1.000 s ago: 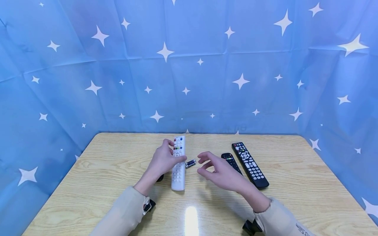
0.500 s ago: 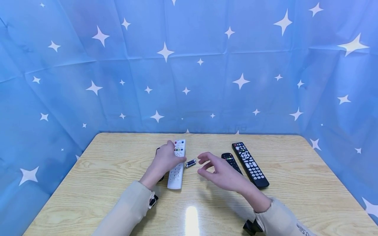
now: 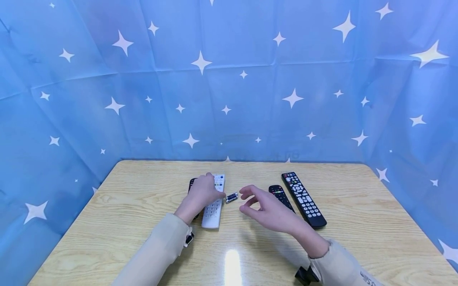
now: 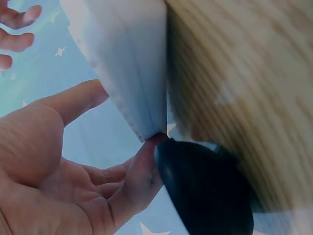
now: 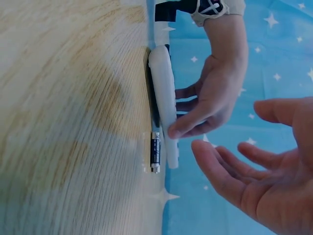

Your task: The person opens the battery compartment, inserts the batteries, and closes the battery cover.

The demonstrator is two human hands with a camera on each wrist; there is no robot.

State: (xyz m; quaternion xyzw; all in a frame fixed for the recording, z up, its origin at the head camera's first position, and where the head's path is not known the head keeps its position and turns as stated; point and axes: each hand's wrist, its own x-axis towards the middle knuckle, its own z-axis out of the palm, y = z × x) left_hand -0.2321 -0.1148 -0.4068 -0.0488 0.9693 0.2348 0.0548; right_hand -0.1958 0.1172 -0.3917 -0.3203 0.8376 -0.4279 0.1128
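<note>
My left hand (image 3: 202,191) grips a white remote control (image 3: 212,216), thumb on its right side and fingers on its left. The left wrist view shows the thumb against one side of the white remote (image 4: 134,63) and a fingertip at the other, beside a dark remote (image 4: 205,186). Most of that dark remote lies hidden under my left hand in the head view. Right of the white remote lies a small battery (image 3: 231,198) with a dark band. My right hand (image 3: 268,210) hovers just right of the battery, fingers loosely bent, holding nothing.
Beyond my right hand lie a small black remote (image 3: 280,194), partly covered by the hand, and a longer black remote (image 3: 304,200) with white buttons. The wooden table (image 3: 118,206) ends at a blue star-patterned curtain (image 3: 229,119).
My left hand has lowered the white remote towards the table, shifting it slightly left beside the dark remote; its lower end swung left. My right hand has hardly moved.
</note>
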